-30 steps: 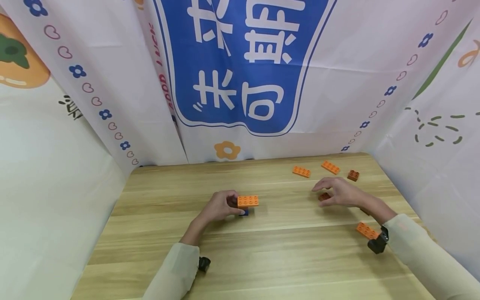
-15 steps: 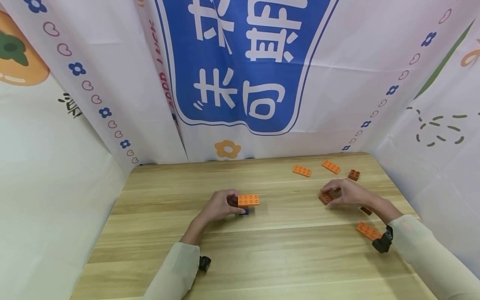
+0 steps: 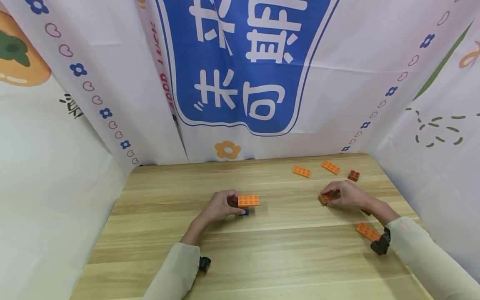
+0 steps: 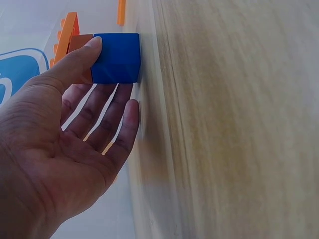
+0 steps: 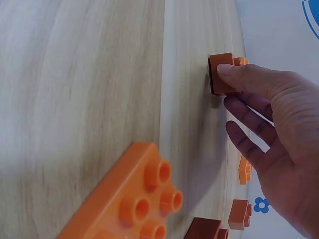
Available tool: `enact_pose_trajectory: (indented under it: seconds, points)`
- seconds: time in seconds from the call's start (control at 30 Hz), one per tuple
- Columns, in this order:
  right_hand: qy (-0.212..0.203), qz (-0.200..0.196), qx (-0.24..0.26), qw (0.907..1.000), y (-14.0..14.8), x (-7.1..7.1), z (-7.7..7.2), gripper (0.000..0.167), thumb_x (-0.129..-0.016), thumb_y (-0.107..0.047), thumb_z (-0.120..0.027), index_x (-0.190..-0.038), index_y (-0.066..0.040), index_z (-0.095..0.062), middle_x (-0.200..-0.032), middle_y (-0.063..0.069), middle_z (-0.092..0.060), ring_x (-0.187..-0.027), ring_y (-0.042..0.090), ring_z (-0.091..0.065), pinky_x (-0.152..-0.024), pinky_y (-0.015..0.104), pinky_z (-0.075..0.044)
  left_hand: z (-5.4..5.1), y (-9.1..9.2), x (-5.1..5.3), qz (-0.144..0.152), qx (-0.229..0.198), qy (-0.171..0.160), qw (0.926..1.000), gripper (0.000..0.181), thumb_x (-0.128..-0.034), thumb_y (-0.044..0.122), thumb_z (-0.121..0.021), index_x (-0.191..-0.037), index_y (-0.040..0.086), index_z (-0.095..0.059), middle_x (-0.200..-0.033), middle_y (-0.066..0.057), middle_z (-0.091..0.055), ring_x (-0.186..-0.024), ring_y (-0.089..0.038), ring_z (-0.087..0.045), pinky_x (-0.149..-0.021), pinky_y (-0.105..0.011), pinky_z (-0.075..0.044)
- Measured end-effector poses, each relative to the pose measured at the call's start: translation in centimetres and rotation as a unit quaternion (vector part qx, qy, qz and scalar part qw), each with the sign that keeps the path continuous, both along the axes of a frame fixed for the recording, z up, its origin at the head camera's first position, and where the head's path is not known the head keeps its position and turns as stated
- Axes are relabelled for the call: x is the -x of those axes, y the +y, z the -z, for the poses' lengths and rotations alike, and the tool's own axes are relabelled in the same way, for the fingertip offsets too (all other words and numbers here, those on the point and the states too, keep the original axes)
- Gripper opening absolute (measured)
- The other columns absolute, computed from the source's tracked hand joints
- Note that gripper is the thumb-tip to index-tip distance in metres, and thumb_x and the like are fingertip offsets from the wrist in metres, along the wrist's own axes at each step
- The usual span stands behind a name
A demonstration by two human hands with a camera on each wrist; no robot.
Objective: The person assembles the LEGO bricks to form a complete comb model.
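Note:
My left hand (image 3: 217,207) grips a small stack of toy building bricks by its side. At the bottom of the stack is a blue brick (image 4: 117,59), with a brown brick (image 4: 81,44) above it and an orange eight-stud plate (image 3: 248,201) on top, jutting to the right. Thumb and fingers lie on opposite sides of the stack. On the right, my right hand (image 3: 345,193) pinches a brown four-stud brick (image 5: 222,73), the thumb on its near face. Whether that brick touches the table cannot be made out.
Two orange plates (image 3: 301,171) (image 3: 331,167) and a brown brick (image 3: 353,175) lie on the wooden table (image 3: 285,258) toward the back right. Another orange plate (image 3: 367,231) and a partly hidden brown brick (image 5: 203,229) lie by the right forearm. Printed cloth walls surround the table.
My right hand has come in from spread fingers around the brown brick to pinching it, and the brick has shifted slightly left. My left hand and its stack have stayed in place.

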State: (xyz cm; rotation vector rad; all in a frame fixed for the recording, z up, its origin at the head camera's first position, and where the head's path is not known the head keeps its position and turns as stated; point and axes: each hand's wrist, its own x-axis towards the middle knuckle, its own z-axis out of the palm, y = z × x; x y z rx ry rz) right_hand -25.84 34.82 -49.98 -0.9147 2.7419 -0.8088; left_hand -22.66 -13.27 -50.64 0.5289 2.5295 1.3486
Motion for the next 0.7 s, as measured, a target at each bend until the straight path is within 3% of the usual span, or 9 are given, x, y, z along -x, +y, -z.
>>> enact_pose_trajectory:
  seconds: [0.43,0.7]
  points:
    - [0.034,0.015,-0.001,0.9993,-1.4,-0.6,0.3,0.033,-0.083,-0.011,-0.091,-0.114,-0.012,-0.081,-0.110,0.000,-0.077,-0.096,0.014,-0.070,-0.082,0.033,-0.060,-0.1,0.1,0.0,-0.001,0.014,0.005,0.9999,0.027,-0.0843,0.012,-0.092,-0.103,0.010,-0.073,-0.098,0.001,-0.073,-0.087,-0.012,-0.066,-0.079,-0.029,-0.057]
    - [0.045,0.008,-0.005,0.9990,-2.9,-0.8,-0.6,0.033,-0.084,-0.012,-0.090,-0.116,-0.013,-0.080,-0.110,-0.002,-0.077,-0.096,0.017,-0.072,-0.082,0.036,-0.062,-0.1,0.1,0.1,0.002,0.008,0.003,1.0000,0.027,-0.0846,0.012,-0.091,-0.104,0.010,-0.073,-0.098,0.001,-0.074,-0.087,-0.013,-0.067,-0.079,-0.029,-0.057]
